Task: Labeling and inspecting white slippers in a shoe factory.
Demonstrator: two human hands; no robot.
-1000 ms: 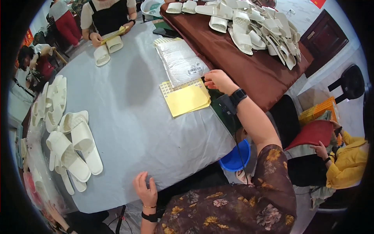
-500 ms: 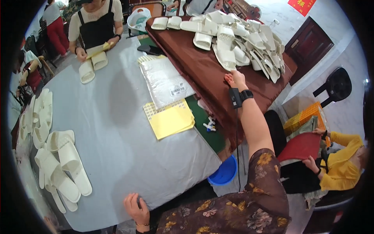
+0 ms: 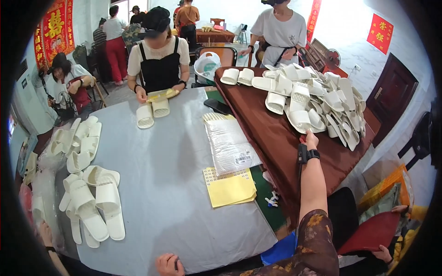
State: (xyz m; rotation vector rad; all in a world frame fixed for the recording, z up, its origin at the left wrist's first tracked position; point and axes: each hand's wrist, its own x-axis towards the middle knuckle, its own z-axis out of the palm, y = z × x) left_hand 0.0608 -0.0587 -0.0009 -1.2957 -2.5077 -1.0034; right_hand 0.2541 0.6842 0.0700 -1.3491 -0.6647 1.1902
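My right hand (image 3: 311, 139) reaches across to the brown-covered table (image 3: 271, 152), its fingers closed on the near end of a cream-white slipper (image 3: 300, 120) at the front of a large heap of slippers (image 3: 338, 99). At the near edge of the grey-covered table (image 3: 152, 198), my left hand (image 3: 168, 264) rests with nothing in it, fingers loosely bent and apart from the thumb. Between the two hands lie yellow sticker sheets (image 3: 232, 191) and a white plastic packet (image 3: 234, 149).
Slippers are stacked along the left side (image 3: 90, 202). Across the table a person (image 3: 159, 66) handles a yellow sheet above two slippers (image 3: 153, 113). A phone (image 3: 217, 106) lies near the tables' junction. At right, someone holds a red seat (image 3: 370, 232). A blue bucket (image 3: 281, 248) stands below.
My view has lifted, showing more of the room and another standing person at the back. My right hand stays at the same slipper; my left hand stays by the table edge.
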